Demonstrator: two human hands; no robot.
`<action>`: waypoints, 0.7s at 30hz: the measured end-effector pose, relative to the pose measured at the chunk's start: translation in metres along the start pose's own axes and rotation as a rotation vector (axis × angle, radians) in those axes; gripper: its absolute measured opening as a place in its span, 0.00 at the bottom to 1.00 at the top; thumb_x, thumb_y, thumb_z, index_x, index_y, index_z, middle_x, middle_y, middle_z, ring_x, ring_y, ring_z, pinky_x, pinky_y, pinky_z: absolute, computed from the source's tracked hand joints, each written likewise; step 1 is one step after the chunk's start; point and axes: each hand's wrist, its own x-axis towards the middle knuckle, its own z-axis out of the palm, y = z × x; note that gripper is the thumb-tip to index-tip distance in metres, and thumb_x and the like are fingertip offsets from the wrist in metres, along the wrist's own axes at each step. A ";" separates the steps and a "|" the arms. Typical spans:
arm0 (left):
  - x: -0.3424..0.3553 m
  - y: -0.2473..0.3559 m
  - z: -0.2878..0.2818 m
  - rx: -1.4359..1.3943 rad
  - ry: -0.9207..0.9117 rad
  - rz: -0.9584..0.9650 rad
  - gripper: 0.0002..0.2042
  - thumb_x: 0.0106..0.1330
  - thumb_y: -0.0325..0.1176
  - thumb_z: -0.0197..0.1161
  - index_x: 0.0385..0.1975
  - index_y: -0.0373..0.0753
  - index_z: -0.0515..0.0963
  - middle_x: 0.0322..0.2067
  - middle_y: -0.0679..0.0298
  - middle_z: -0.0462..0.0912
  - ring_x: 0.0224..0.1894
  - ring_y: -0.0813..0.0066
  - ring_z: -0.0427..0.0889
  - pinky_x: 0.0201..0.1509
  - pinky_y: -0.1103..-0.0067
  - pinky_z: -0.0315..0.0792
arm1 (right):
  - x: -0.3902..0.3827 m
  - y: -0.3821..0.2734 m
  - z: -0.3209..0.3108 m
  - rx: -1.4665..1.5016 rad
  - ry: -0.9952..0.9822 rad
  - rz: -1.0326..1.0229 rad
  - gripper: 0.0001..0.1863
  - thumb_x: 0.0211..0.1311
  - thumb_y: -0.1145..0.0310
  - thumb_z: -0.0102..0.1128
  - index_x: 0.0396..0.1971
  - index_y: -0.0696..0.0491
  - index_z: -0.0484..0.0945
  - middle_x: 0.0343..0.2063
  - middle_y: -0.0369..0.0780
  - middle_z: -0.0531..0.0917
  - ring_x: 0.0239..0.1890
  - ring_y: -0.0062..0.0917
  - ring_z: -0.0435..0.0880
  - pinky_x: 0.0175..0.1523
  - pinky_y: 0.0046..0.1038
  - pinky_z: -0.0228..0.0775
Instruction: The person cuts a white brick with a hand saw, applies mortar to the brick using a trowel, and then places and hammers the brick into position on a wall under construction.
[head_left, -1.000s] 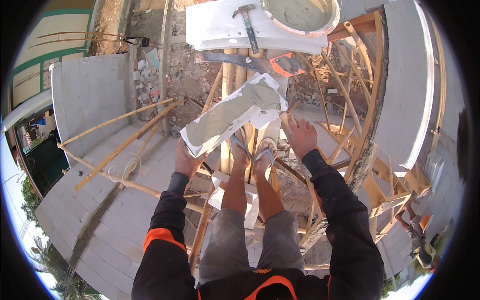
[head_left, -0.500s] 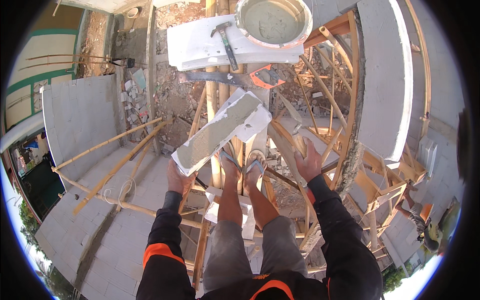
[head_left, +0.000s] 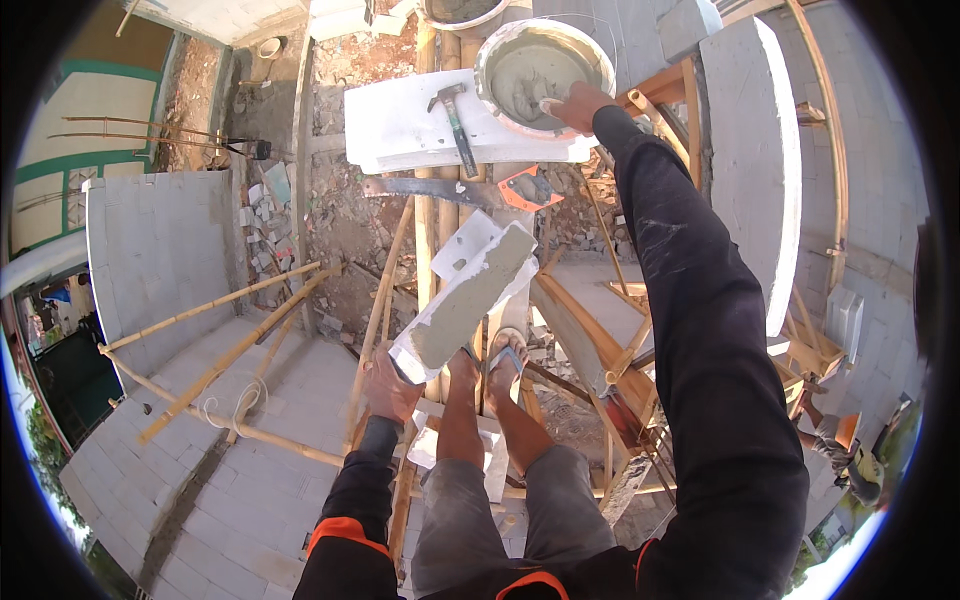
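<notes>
My left hand (head_left: 390, 386) grips the near end of a white lightweight block (head_left: 405, 360), whose upper face carries a layer of grey mortar (head_left: 478, 295). The block slants away to the right above my feet. At the upper right, my right arm reaches out to a round bucket (head_left: 484, 78) of wet grey mortar (head_left: 520, 68). Closed around a trowel (head_left: 549, 104), my right hand (head_left: 582, 108) is over the bucket's near right side. The trowel's blade is down in the mortar and mostly hidden.
A claw hammer (head_left: 456, 130) lies on a white slab (head_left: 390, 125) beside the bucket. Nearer lies a handsaw (head_left: 430, 189) with an orange handle. Bamboo poles (head_left: 230, 350) and timber formwork (head_left: 590, 320) surround my footing. A block wall (head_left: 750, 170) rises at right; another person (head_left: 840, 450) is far right.
My right hand has swung forward from beside the block to the bucket, taking the trowel into the mortar. The block in my left hand has shifted right and turned a little.
</notes>
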 end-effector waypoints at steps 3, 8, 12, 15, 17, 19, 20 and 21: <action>-0.007 -0.012 -0.014 0.057 -0.022 -0.034 0.43 0.39 0.35 0.78 0.58 0.34 0.61 0.48 0.47 0.74 0.51 0.44 0.72 0.58 0.61 0.64 | -0.047 0.005 -0.011 0.455 -0.270 0.092 0.31 0.54 0.44 0.63 0.42 0.60 0.81 0.33 0.46 0.84 0.36 0.31 0.84 0.42 0.31 0.74; 0.008 -0.001 -0.020 -0.078 -0.085 -0.014 0.44 0.40 0.36 0.78 0.58 0.33 0.61 0.50 0.48 0.73 0.53 0.45 0.72 0.57 0.60 0.66 | -0.121 0.045 0.050 0.892 0.087 -0.040 0.30 0.52 0.49 0.66 0.46 0.59 0.79 0.32 0.41 0.83 0.33 0.23 0.80 0.40 0.27 0.72; 0.017 0.000 -0.014 0.103 -0.039 0.087 0.42 0.43 0.39 0.77 0.58 0.32 0.61 0.49 0.47 0.73 0.53 0.44 0.71 0.56 0.59 0.66 | -0.126 0.035 0.065 1.093 -0.042 0.112 0.28 0.52 0.52 0.67 0.48 0.58 0.79 0.34 0.39 0.83 0.32 0.22 0.79 0.40 0.27 0.72; 0.025 0.019 -0.010 0.136 -0.102 0.061 0.41 0.41 0.38 0.76 0.56 0.31 0.62 0.48 0.44 0.72 0.52 0.43 0.71 0.56 0.58 0.66 | -0.175 0.019 0.084 1.349 0.188 -0.002 0.25 0.54 0.56 0.67 0.48 0.58 0.78 0.32 0.38 0.82 0.32 0.20 0.78 0.40 0.26 0.72; 0.031 0.013 -0.020 0.211 -0.099 0.082 0.42 0.40 0.38 0.77 0.56 0.31 0.62 0.48 0.43 0.72 0.53 0.42 0.70 0.57 0.58 0.65 | -0.228 -0.017 0.069 1.511 0.085 0.158 0.24 0.55 0.59 0.67 0.48 0.57 0.78 0.32 0.38 0.82 0.34 0.20 0.78 0.43 0.26 0.72; 0.034 0.011 -0.020 0.280 -0.091 0.110 0.43 0.39 0.38 0.77 0.56 0.31 0.61 0.48 0.42 0.71 0.53 0.42 0.70 0.58 0.58 0.65 | -0.287 -0.023 0.090 1.383 0.162 0.164 0.28 0.54 0.62 0.67 0.54 0.57 0.74 0.36 0.41 0.82 0.38 0.21 0.79 0.46 0.27 0.71; 0.038 0.010 -0.020 0.263 -0.047 0.157 0.43 0.39 0.37 0.77 0.56 0.30 0.61 0.48 0.42 0.71 0.54 0.42 0.70 0.59 0.58 0.65 | -0.320 -0.031 0.102 1.589 0.193 0.219 0.29 0.53 0.64 0.67 0.55 0.58 0.72 0.39 0.43 0.82 0.40 0.22 0.78 0.48 0.28 0.71; 0.042 0.015 -0.021 0.244 0.000 0.199 0.43 0.39 0.36 0.77 0.56 0.28 0.60 0.49 0.41 0.71 0.56 0.42 0.70 0.59 0.58 0.64 | -0.352 -0.031 0.101 1.637 0.139 0.301 0.29 0.53 0.65 0.66 0.55 0.60 0.71 0.41 0.43 0.81 0.42 0.22 0.77 0.50 0.27 0.70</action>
